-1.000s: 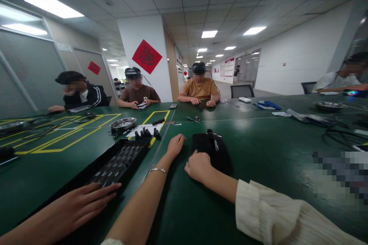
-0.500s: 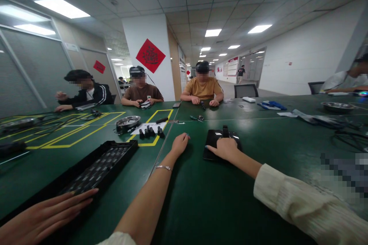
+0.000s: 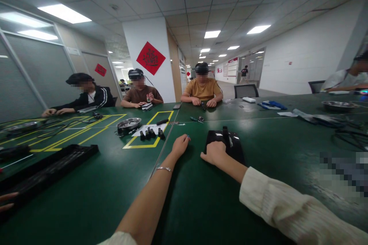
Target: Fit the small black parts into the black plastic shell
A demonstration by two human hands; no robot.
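Note:
My right hand point(image 3: 216, 152) is closed over the near left edge of a black glossy panel point(image 3: 235, 151), which lies flat on the green table point(image 3: 184, 199). An upright black piece point(image 3: 225, 133) stands at the panel's far edge. Under my hand, the fingertips are hidden. My left hand point(image 3: 181, 144) rests on the table to the left of the panel, its fingers curled in, and no object shows in it. A bracelet point(image 3: 163, 169) circles that wrist.
At the left edge, another person's fingers point(image 3: 7, 202) touch a long black tray point(image 3: 57, 168). Several small black parts point(image 3: 151, 134) lie near a metal bowl point(image 3: 128, 124). Across the table sit several people, one in a yellow shirt point(image 3: 202, 87). Cables point(image 3: 349, 138) lie at right.
My right hand has slid left and nearer across the panel to its edge. The black tray and the other person's hand have moved left. My left hand stays in place.

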